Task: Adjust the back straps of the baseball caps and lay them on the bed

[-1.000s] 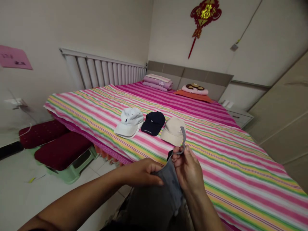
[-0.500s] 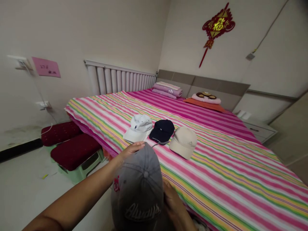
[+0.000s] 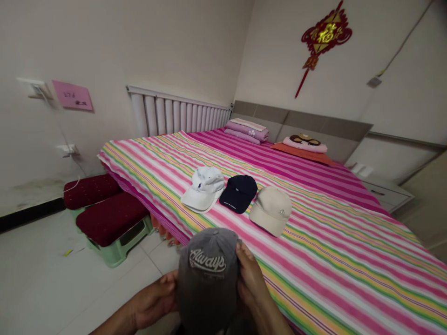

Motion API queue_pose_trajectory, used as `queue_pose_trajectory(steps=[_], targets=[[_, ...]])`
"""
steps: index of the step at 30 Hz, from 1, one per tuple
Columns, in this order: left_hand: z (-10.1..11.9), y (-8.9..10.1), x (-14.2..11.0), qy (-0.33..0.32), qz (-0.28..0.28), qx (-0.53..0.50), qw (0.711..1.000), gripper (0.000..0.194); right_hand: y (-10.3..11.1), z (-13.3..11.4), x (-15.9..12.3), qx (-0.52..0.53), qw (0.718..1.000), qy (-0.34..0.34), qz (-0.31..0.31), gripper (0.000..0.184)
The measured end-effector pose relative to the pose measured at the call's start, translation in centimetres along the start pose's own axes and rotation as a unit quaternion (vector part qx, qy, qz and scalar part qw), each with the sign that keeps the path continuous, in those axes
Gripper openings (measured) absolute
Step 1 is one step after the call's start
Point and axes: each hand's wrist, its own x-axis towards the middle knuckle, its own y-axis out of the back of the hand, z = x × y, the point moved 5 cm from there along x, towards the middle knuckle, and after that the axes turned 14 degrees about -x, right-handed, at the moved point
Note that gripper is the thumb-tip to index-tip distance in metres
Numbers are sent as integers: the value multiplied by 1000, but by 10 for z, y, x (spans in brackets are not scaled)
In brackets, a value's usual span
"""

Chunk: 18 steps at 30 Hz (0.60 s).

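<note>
A grey cap (image 3: 208, 274) with white "Always" lettering is held close below my view, its front turned toward me. My left hand (image 3: 153, 300) grips its left side with curled fingers. My right hand (image 3: 248, 279) clasps its right side. Beyond them, on the striped bed (image 3: 331, 251), lie three caps in a row: a white cap (image 3: 204, 187), a navy cap (image 3: 238, 192) and a beige cap (image 3: 270, 210).
Two red-cushioned green stools (image 3: 108, 218) stand on the tiled floor left of the bed. A white radiator (image 3: 174, 114) lines the far wall. Folded pillows (image 3: 246, 130) lie by the headboard, a nightstand (image 3: 384, 193) at the right.
The grey cap has been turned so its lettered front faces me, and both hands now hold its sides. My left hand came back from the cap's top. The view shifted slightly.
</note>
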Motion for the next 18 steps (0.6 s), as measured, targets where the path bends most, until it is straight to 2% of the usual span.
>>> queue_pose_trajectory(steps=[2, 4, 8, 11, 15, 18], targets=[[17, -9, 1, -80, 24, -4, 997, 26, 1, 3, 6, 14, 998, -24, 50, 24], [38, -17, 2, -126, 55, -11, 990, 23, 6, 11, 8, 18, 994, -59, 95, 24], [86, -29, 3, -168, 83, -8, 982, 22, 22, 34, 3, 23, 985, -110, 128, 34], [130, -48, 15, -203, 84, -14, 975, 11, 34, 52, -6, 30, 977, -148, 148, 42], [203, -107, 59, -259, 35, 3, 965, 18, 44, 66, -13, 25, 972, -170, 161, 47], [258, -155, 99, -323, -27, -8, 946, 28, 51, 70, -12, 18, 969, -175, 173, 45]])
